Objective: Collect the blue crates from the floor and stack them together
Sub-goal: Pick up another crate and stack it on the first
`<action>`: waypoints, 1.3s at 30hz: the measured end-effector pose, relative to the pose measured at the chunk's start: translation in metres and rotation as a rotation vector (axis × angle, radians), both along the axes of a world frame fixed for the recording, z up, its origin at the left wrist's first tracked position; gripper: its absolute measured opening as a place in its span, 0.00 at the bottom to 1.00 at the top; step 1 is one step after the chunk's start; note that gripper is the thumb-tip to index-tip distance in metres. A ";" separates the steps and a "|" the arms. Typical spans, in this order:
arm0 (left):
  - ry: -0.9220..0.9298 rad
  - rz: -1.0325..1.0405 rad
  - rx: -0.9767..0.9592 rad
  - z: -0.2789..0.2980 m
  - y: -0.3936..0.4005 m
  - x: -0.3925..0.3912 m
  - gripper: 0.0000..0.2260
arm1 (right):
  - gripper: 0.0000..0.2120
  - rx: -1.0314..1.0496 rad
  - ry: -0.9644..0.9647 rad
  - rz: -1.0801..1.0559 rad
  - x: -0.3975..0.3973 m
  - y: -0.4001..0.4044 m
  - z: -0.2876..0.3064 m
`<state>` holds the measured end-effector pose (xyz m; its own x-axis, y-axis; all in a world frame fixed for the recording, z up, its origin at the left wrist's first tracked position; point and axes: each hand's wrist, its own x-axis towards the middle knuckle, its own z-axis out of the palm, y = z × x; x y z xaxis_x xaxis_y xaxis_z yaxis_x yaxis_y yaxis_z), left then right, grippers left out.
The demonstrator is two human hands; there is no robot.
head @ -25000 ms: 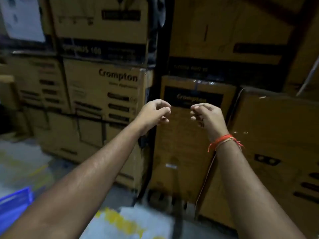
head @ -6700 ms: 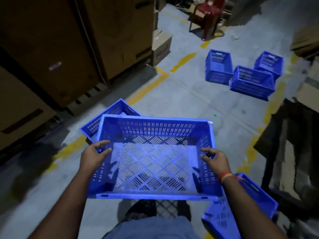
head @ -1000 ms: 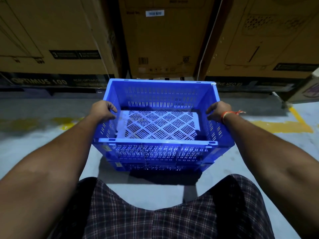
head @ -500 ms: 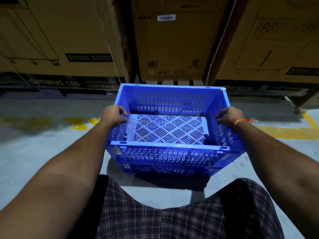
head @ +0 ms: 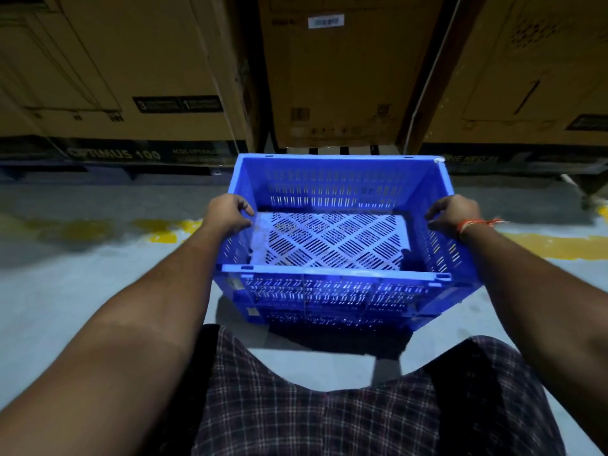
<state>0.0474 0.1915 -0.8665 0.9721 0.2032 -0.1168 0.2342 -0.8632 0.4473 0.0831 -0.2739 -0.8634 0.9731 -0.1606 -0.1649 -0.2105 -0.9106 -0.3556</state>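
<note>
The left hand [head: 227, 213] grips the crate's [head: 332, 284] rim at nine o'clock, fingers [head: 246, 210] curled over the edge. The right hand [head: 452, 213] grips the rim at three o'clock, its fingers also hooked over. The crate sits nested on another crate [head: 329, 319] on the floor [head: 82, 291], with cartons [head: 329, 77] at twelve o'clock.

Both forearms are bare, with no sleeves reaching them. The right hand [head: 452, 215] has an orange thread bracelet [head: 477, 224] tied at the wrist, its loose ends sticking out to the side, while the left hand [head: 227, 213] wears nothing. Below, dark checked cloth [head: 329, 419] with thin pale lines covers the legs.
</note>
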 end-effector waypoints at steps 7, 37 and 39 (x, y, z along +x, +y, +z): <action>-0.010 0.009 0.015 -0.001 0.000 0.002 0.07 | 0.08 -0.011 -0.014 -0.022 -0.002 0.001 -0.004; -0.008 -0.047 -0.080 -0.009 0.009 0.009 0.10 | 0.08 0.122 -0.006 -0.027 -0.005 -0.002 -0.002; -0.003 -0.051 -0.117 -0.010 0.011 0.009 0.10 | 0.06 0.169 -0.014 -0.044 -0.004 -0.003 -0.005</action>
